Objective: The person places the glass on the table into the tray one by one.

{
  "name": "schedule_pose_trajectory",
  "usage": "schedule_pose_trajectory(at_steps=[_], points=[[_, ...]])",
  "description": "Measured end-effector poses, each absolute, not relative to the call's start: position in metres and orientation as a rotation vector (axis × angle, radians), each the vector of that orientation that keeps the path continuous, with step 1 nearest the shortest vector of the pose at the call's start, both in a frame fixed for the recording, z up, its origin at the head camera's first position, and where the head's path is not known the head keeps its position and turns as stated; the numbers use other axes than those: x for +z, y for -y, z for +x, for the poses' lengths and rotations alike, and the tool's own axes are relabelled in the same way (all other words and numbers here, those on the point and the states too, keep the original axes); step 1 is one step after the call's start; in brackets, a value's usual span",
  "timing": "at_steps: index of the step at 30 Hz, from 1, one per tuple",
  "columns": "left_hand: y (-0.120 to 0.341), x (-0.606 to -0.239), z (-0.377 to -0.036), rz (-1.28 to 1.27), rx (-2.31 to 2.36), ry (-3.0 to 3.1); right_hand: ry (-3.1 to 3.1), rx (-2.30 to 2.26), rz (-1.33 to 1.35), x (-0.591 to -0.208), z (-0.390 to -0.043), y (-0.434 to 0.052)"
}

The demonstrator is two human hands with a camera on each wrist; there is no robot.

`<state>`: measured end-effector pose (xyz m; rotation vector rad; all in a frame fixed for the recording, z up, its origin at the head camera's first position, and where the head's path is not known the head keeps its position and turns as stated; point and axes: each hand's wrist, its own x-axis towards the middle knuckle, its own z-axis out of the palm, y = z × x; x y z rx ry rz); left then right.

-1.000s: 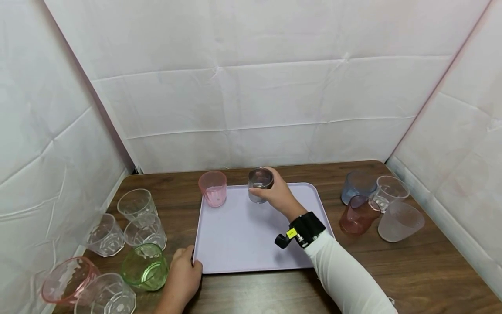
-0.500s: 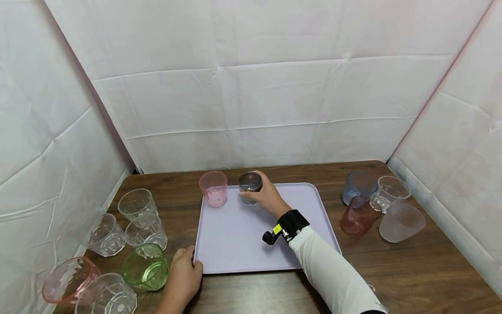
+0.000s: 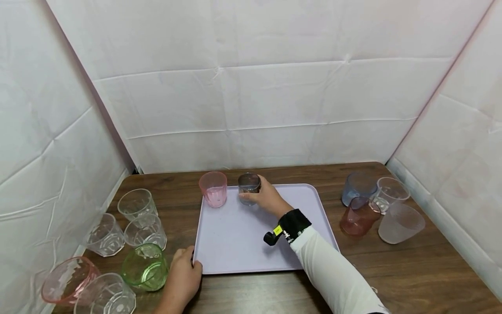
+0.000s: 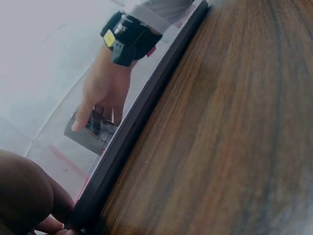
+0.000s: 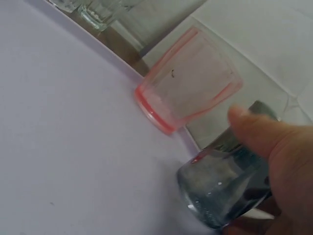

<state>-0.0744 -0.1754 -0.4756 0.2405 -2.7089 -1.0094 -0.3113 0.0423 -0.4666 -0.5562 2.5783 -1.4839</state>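
Note:
A smoky grey glass tumbler (image 3: 248, 186) stands upright at the far side of a pale lilac tray (image 3: 235, 246). My right hand (image 3: 267, 199) grips its side, thumb toward the near side and fingers behind. In the right wrist view the glass's thick base (image 5: 200, 205) is at the tray surface. Just left of it, a pink glass tumbler (image 3: 214, 192) stands in the tray's far left corner. My left hand (image 3: 183, 272) holds the tray's near left corner, with thumb and fingertips at the edge in the left wrist view.
On the left of the wooden table stand several clear glasses (image 3: 146, 231), a green glass (image 3: 146, 268) and a pink-rimmed one (image 3: 70, 279). At the right are a blue glass (image 3: 357, 189), a dark red one (image 3: 358, 218), a clear one (image 3: 392, 189) and a frosted cup (image 3: 401, 222).
My right hand has carried the grey glass left, closer to the pink glass, and lowered it slightly over the last half second. My left hand keeps its place at the tray corner.

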Motion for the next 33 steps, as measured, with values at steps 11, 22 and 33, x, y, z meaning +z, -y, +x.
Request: schedule_pose_trajectory(at_steps=[11, 22, 33], points=[[0.174, -0.478, -0.076, 0.234, -1.022, 2.71, -2.751, -1.028, -0.415, -0.442, -0.28, -0.076], [0.179, -0.477, -0.072, 0.217, -1.002, 2.717, -2.789, -0.939, -0.53, -0.422, -0.238, -0.136], [0.177, -0.476, -0.074, 0.203, -1.007, 2.737, -3.011, -1.148, -0.521, -0.398, -0.188, -0.236]])
